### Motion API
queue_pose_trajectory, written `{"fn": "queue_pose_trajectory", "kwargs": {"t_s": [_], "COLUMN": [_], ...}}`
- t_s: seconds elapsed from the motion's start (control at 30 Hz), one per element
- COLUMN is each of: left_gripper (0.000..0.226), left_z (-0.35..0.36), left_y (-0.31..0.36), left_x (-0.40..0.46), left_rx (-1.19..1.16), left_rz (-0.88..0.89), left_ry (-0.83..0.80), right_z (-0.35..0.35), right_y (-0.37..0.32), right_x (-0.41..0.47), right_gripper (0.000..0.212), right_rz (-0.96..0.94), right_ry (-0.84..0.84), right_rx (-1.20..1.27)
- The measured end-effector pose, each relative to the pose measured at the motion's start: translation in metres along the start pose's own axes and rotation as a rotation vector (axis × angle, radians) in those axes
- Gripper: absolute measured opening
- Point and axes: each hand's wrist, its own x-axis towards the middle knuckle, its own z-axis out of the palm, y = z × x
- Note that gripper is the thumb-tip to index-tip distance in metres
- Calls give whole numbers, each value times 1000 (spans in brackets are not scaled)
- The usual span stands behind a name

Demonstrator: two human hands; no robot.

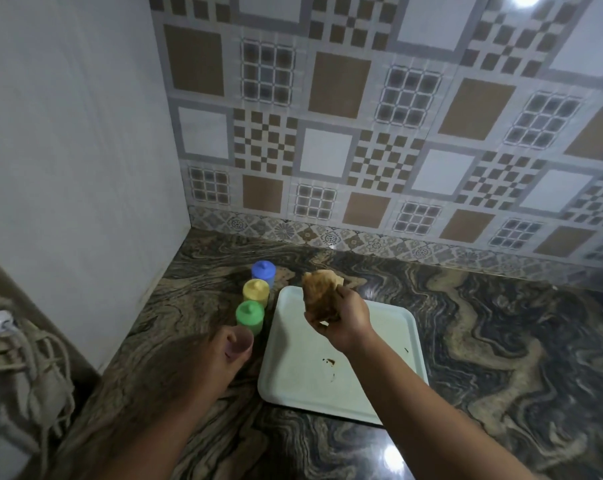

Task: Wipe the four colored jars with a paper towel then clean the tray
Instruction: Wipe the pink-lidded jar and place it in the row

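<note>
1. Three lidded jars stand in a row on the marbled counter point(483, 341), just left of the tray point(328, 382): the blue jar point(263, 271) farthest back, the yellow jar point(256, 291) in the middle, the green jar point(250, 315) nearest.
2. No writing or brand can be read on any jar or on the tray.
3. A fourth, pinkish jar point(241, 342) sits in front of the green one, with the left hand point(220, 351) curled round it; its lower part is hidden by the fingers.
4. The right hand point(341, 318) is raised over the tray's far half, fingers pinching a crumpled, brown-stained paper towel point(319, 292).
5. The pale tray lies flat on the counter and carries a few small dark smears toward its near right side.
6. Patterned wall tiles point(362, 133) rise behind the counter; a white panel point(78, 150) closes the left side, with pale cords point(23, 358) hanging beside it.
</note>
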Motion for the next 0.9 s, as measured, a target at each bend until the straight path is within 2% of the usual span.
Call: {"fn": "queue_pose_trajectory", "kwargs": {"t_s": [0.23,0.43,0.57,0.63,0.73,0.77,0.83,0.9], "left_gripper": [35,48,58,65,67,64,60,64], "left_z": [3,9,9,7,18,27,55,86], "left_y": [14,-1,1,14,50,66,94,117], "left_x": [0,-2,-5,-7,-8,-7,-3,6], "left_rx": [-11,22,113,197,317,320,292,319], "left_rz": [-15,-18,-17,51,274,350,430,409], "left_ry": [-2,-38,-46,58,172,154,4,-184], "right_z": [-8,-23,-47,-61,-88,-96,-112,-125], "right_y": [-3,-11,-20,-27,-39,-42,-47,-51], "right_x": [4,-3,-4,-3,-1,-1,0,0], "right_gripper": [29,27,33,32,26,27,29,34], "right_rz": [-32,-52,-61,-87,-143,-156,-171,-176], "right_ry": [23,33,100,129,201,217,242,284], "right_rx": [27,47,98,122,121,123,131,158]}}
